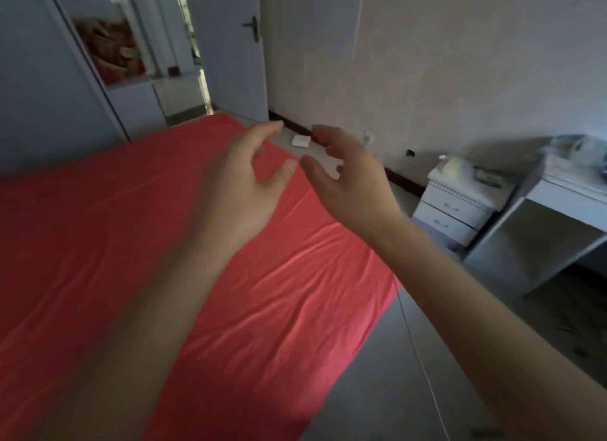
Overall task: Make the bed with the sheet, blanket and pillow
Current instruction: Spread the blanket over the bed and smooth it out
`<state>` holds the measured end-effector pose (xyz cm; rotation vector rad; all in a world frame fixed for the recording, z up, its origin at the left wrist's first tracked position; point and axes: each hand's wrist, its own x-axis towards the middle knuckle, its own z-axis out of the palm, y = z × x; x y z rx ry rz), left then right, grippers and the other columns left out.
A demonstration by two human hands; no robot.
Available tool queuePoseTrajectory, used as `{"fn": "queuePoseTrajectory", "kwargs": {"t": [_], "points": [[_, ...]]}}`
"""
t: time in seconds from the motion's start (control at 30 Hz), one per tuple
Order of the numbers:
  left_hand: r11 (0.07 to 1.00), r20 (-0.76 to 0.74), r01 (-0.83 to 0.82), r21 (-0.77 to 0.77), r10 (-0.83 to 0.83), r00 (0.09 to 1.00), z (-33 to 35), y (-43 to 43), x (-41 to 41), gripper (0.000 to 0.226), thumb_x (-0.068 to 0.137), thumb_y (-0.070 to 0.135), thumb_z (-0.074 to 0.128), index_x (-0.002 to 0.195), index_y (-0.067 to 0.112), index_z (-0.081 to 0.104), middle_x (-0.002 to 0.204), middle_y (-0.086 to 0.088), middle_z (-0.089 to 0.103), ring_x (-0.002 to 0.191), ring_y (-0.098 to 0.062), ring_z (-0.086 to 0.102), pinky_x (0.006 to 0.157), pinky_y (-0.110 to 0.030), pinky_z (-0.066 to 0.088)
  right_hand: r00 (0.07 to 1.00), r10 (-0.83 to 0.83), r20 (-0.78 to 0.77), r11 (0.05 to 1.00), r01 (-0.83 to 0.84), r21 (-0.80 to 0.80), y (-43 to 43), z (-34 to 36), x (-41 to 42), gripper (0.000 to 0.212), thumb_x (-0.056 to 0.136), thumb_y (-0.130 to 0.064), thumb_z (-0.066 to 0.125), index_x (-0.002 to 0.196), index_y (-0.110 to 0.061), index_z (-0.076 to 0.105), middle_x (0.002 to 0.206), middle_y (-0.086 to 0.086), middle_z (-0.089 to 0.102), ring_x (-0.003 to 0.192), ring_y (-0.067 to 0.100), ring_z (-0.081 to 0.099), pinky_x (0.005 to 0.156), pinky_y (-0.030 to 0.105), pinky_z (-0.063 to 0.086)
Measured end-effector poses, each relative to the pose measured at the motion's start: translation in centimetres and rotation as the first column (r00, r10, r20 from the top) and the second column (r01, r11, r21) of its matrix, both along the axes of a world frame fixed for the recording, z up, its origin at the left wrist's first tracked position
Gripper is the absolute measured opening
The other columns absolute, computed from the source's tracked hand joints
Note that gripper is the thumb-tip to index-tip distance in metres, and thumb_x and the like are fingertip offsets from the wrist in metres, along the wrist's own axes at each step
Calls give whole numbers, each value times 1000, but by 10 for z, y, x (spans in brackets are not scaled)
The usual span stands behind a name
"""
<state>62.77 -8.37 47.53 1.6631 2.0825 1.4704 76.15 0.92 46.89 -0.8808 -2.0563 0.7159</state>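
A red sheet (98, 230) covers the bed and lies mostly flat, with light wrinkles near its right edge. My left hand (241, 190) hovers above the sheet near the bed's far right side, fingers spread and holding nothing. My right hand (348, 181) is raised just beside it, also open and empty, over the bed's right edge. The two hands are close, thumb tips almost meeting. No blanket or pillow is in view.
A white nightstand with drawers (456, 207) and a white desk (558, 210) stand to the right of the bed. A thin white cable (423, 358) runs across the grey floor. A small white object (301, 140) lies by the wall. A door (230, 46) stands ajar beyond the bed.
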Motion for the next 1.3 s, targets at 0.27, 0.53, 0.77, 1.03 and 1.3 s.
{"fn": "queuePoseTrajectory", "kwargs": {"t": [0.27,0.53,0.77,1.03,1.3], "points": [[999,24,46,-6,-46,999,-3,136,110,48,93,23,69,138,23,56,135,10,59,124,-4,55,110,-35,43,997,-71,-32,997,70,-41,126,-10,120,45,94,-30,65,138,-22,57,132,-6,63,121,9,57,102,34,48],[987,53,137,-80,-133,990,-20,269,187,49,93,27,69,140,27,55,134,10,60,122,-1,55,107,-32,45,990,-137,-31,984,132,-119,243,-29,202,45,95,-27,64,139,-21,57,131,-6,63,121,5,55,102,29,47],[973,86,212,-90,-205,975,-39,393,204,49,93,25,68,140,27,54,131,13,60,121,-2,56,105,-33,46,986,-166,7,979,165,-120,350,-48,220,45,96,-28,63,140,-22,56,134,-7,62,121,5,56,101,29,47],[939,122,328,-103,-316,941,-44,549,260,49,90,30,68,138,28,56,129,13,62,119,-1,57,103,-34,47,956,-294,7,947,292,-135,482,-49,283,44,96,-28,66,138,-21,57,130,-3,63,118,7,57,98,30,49],[940,96,310,-138,-299,949,-42,705,345,49,92,25,68,139,30,55,131,10,62,120,-2,56,105,-36,47,965,-259,32,955,261,-140,638,-53,368,46,96,-30,65,140,-22,55,131,-5,62,118,5,55,93,16,45]]}}
